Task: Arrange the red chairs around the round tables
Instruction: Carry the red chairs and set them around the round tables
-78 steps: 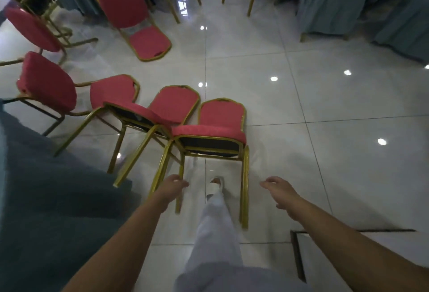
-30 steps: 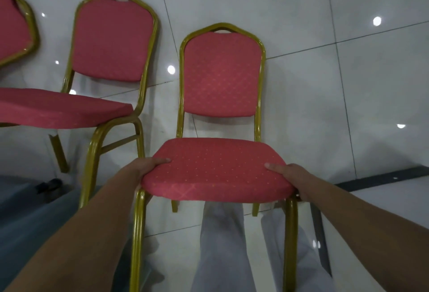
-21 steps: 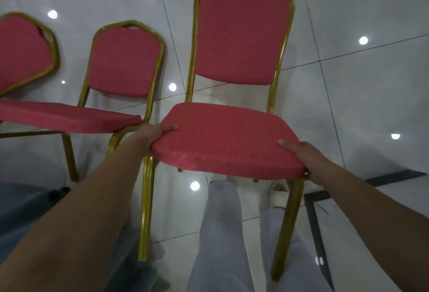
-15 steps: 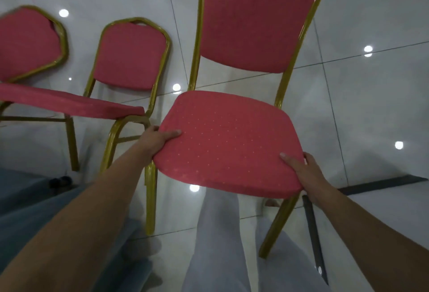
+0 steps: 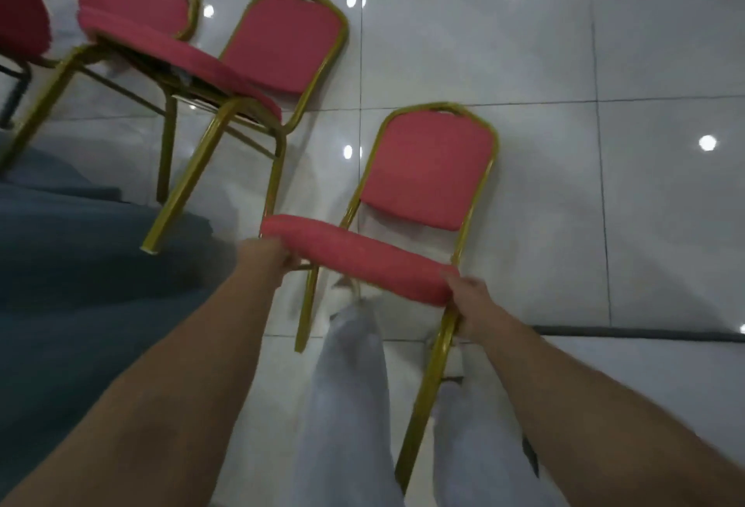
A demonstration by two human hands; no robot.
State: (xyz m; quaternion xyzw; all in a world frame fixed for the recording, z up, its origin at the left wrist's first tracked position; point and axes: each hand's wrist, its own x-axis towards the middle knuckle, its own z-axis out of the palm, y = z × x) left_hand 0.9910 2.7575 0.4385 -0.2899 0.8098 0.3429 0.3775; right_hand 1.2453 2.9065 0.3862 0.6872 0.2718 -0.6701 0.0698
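Centre of the frame: red padded chair with a gold metal frame (image 5: pixel 427 168), backrest toward the top, seat front edge-on to the camera and sloping down to the right. Left hand (image 5: pixel 266 258) curled round the front left corner of the seat, right hand (image 5: pixel 469 303) curled round the front right corner at the top of a gold front leg. Hands well apart, 1 at each end of the seat front, both clamped on this chair. Rear feet on or off the glossy white tiled floor (image 5: pixel 604 204): cannot tell, hidden behind the seat.

Probably mid-move, drawing the chair toward the blue-grey tablecloth (image 5: pixel 72 264) at the left edge.

Level the seat first by raising the right grip; less swing that way. Keep both grips firm and matched, fingers under the padding rather than pinching fabric alone. Mind the 2 front legs, hanging close beside the pale trousered legs (image 5: pixel 350 385) at lower centre; hold the frame far enough out to spare the shins. Swing left with care past the neighbouring red chairs with gold frames (image 5: pixel 282 43) in the upper left, the nearest gold leg standing at the cloth's hem. Lower all 4 feet together, not 1 corner first; likely scraping and skidding otherwise on polished tile. Finish with the seat front facing the cloth, near the neighbour yet apart from it.
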